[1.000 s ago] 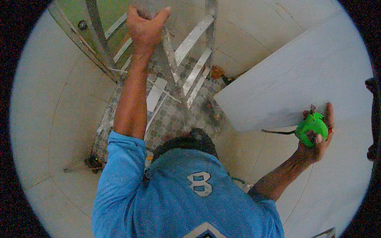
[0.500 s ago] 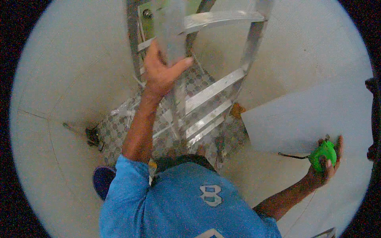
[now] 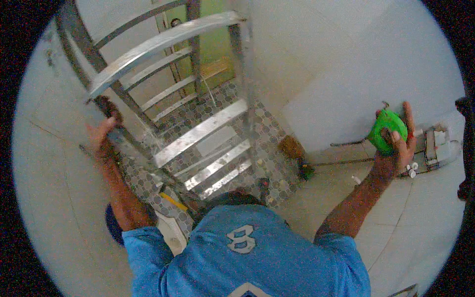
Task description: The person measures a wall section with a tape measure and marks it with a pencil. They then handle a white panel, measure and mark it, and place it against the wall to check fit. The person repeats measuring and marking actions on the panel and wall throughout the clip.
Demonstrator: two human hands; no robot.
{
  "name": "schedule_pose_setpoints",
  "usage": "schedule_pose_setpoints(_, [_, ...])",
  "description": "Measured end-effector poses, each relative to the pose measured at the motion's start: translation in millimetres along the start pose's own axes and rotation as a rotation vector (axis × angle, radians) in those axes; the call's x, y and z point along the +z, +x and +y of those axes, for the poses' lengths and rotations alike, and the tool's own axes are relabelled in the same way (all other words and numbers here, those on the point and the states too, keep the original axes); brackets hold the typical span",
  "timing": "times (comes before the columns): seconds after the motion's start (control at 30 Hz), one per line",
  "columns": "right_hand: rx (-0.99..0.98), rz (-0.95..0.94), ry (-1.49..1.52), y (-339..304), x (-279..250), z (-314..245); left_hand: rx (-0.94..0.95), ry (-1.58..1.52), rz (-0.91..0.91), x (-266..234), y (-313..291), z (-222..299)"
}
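Note:
An aluminium stepladder (image 3: 203, 123) stands open in front of me, its flat metal treads one below another. My left hand (image 3: 102, 134) is at its left side rail, thumb on one side and fingers on the other, gripping it near the top tread. Out to the right, my right hand (image 3: 402, 148) holds a green tape measure (image 3: 388, 129), with the thumb across its face. A dark strap hangs from the tape measure, and its metal end hook sticks out at the top.
Pale tiled walls (image 3: 307, 64) close in on both sides. The floor (image 3: 225, 94) is patterned tile. At the right, a wall shelf (image 3: 435, 148) carries small white items. A brown object (image 3: 292, 147) sits in the right floor corner. A yellow strip (image 3: 173, 201) and a dark blue round thing (image 3: 114, 225) are at lower left.
The ladder has shifted left in view and looks turned, with my left hand going left along with it. My right hand has risen slightly with the tape measure, and the wall shelf has come into view.

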State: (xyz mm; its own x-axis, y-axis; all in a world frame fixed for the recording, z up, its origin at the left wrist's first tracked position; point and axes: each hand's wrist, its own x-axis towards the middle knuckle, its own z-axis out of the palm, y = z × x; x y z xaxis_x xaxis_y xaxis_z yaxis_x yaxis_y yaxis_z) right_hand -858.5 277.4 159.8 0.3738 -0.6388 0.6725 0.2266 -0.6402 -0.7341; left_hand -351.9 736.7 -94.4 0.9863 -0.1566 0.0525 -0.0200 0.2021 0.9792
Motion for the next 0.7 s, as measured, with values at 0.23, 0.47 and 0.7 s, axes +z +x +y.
schedule_pose_setpoints(0.23, [0.025,0.127,0.049,112,-141,266,0.037,0.117,0.026,107,31,-101])
schedule_pose_setpoints(0.47, [-0.097,0.088,0.031,186,-195,348,0.008,0.148,-0.028,138,30,-95])
schedule_pose_setpoints(0.7, [-0.036,0.121,0.015,234,-175,372,0.201,0.299,0.098,199,22,-79])
